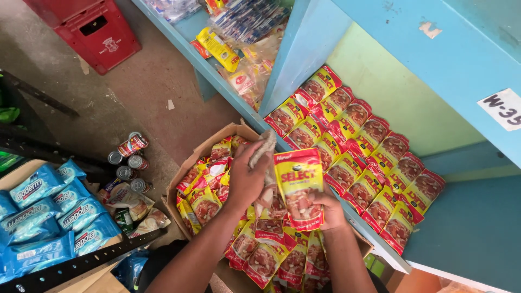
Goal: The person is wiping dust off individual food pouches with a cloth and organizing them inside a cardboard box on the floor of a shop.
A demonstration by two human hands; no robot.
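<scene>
the right hand (330, 209) pinches one yellow-and-red food pouch (299, 187), the left hand (247, 176) wipes it with a crumpled grey cloth (266, 163) — many pouches already line the blue wooden shelf (461, 228), many more wait in the brown cardboard box (190, 163).

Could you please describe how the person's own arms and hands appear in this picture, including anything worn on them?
Both forearms are bare as far as the frame shows: no sleeves, gloves, watch or bracelets are visible. The left hand and right hand are ungloved, and no rings can be made out. The upper arms run out of the bottom of the picture, so any sleeves higher up cannot be seen.
</scene>
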